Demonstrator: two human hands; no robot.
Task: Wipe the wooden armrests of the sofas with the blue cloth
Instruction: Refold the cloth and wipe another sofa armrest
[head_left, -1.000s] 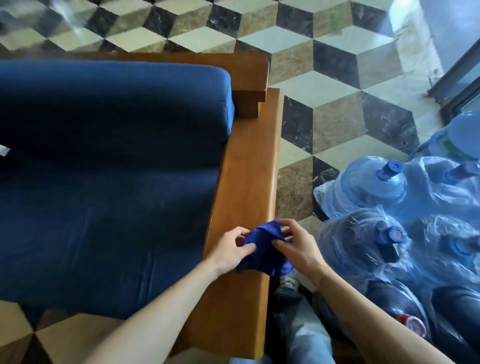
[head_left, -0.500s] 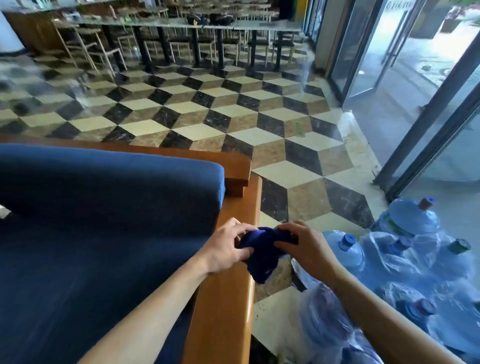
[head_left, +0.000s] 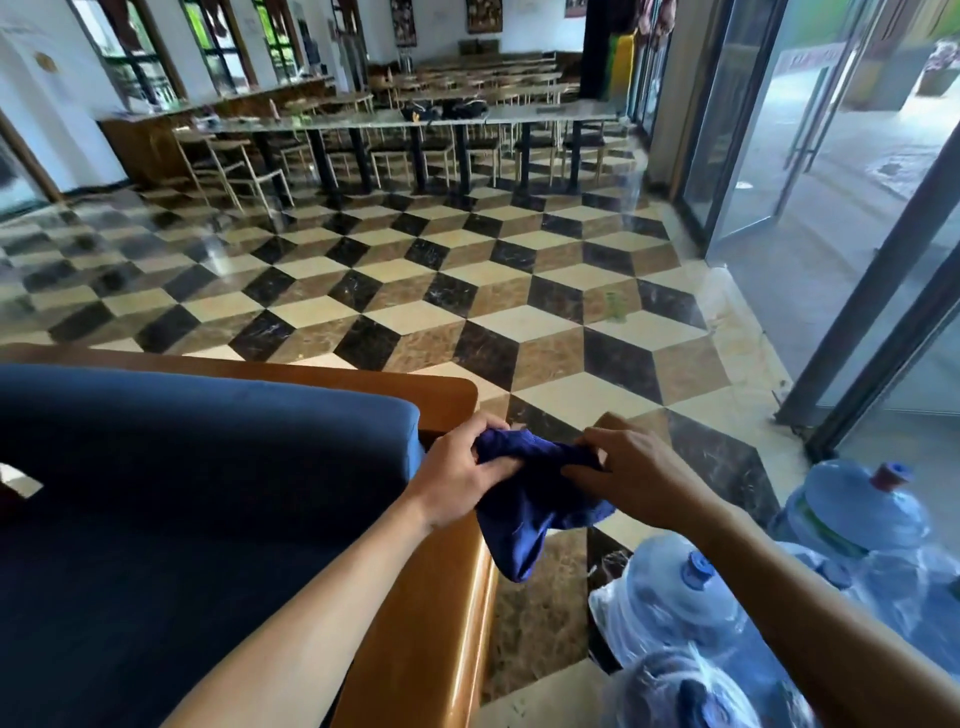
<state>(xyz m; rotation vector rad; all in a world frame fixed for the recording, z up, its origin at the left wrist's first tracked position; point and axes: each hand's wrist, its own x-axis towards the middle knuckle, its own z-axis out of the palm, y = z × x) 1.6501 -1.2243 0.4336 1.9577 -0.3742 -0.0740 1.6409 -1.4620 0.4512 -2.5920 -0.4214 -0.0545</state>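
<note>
Both hands hold the dark blue cloth (head_left: 524, 514) in the air above the far end of the wooden armrest (head_left: 431, 639) of a sofa with blue cushions (head_left: 182, 499). My left hand (head_left: 462, 480) pinches the cloth's left edge. My right hand (head_left: 631, 475) grips its right edge. The cloth is stretched between them and a fold hangs down past the armrest's outer side. The cloth hangs clear of the wood. The sofa's wooden back rail (head_left: 311, 376) runs behind the cushion.
Several large blue water bottles (head_left: 691, 603) wrapped in plastic stand on the floor right of the armrest. A patterned tile floor (head_left: 467, 291) stretches ahead to long tables with chairs (head_left: 441, 135). Glass doors (head_left: 779, 156) line the right side.
The view has tilted up from the armrest to the room. Both hands lifted the cloth off the wood and pulled it apart, spreading it between them.
</note>
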